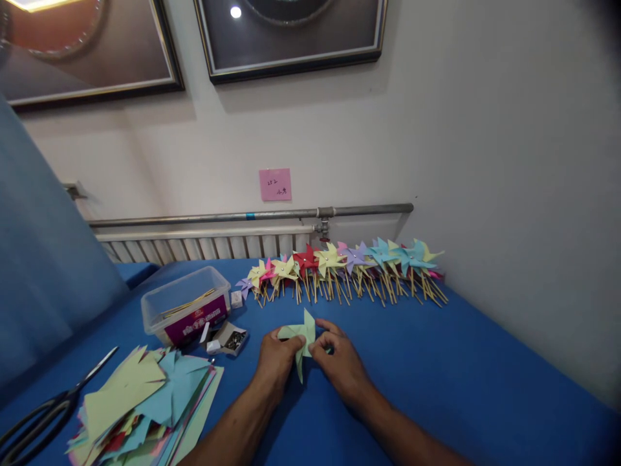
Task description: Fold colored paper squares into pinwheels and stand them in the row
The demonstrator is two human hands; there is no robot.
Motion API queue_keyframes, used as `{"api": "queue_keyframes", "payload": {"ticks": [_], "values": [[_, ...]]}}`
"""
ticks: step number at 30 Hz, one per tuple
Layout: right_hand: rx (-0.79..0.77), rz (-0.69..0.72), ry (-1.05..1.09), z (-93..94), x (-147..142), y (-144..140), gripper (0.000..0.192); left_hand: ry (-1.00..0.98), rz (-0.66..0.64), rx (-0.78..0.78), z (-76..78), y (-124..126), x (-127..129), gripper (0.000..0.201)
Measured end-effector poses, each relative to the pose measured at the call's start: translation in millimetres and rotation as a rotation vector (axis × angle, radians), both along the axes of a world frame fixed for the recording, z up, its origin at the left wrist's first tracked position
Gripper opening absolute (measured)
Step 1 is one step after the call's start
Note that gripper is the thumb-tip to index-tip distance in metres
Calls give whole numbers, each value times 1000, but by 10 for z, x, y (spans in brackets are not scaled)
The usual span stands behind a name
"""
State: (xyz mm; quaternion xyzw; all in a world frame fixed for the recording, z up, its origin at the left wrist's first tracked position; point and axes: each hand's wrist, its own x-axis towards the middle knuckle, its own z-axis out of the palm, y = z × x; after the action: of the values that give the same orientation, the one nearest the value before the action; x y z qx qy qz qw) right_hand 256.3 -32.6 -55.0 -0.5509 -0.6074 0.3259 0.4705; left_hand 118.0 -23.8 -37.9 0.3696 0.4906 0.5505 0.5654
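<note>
In the head view, just below the centre of the frame, your left hand (277, 361) and your right hand (339, 361) meet on a pale green paper piece (301, 336) that lies on the blue table (485, 362). Both hands are closed on it with the fingertips: the left pinches the left edge, the right pinches the right side, and one pointed flap stands up between them. To fold well, I think you should keep the paper's centre pressed flat on the table and bring each cut corner to the middle one at a time, without creasing it hard, so the blades stay curved. At left of centre stands a clear plastic box (187, 304) with a purple label; inside it lie thin wooden sticks. Just right of it is a small open cardboard box (229, 338) with small metal pins, as far as I can tell. In the lower left are a stack of cut coloured papers (140, 401) and scissors (43, 414). Finished pinwheels (349, 265) lie in a row by the wall.
</note>
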Motion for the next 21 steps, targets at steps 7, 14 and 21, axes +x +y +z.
{"api": "queue_keyframes", "payload": {"ticks": [7, 14, 21], "values": [[-10, 40, 1, -17, 36, 35, 16, -6, -43, 10, -27, 11, -14, 23], [11, 77, -11, -37, 73, 67, 13, -17, -109, 19, 3, -2, -21, 20], [-32, 105, -12, -3, 77, 35, 16, 12, -145, 43, -31, 20, -33, 25]]}}
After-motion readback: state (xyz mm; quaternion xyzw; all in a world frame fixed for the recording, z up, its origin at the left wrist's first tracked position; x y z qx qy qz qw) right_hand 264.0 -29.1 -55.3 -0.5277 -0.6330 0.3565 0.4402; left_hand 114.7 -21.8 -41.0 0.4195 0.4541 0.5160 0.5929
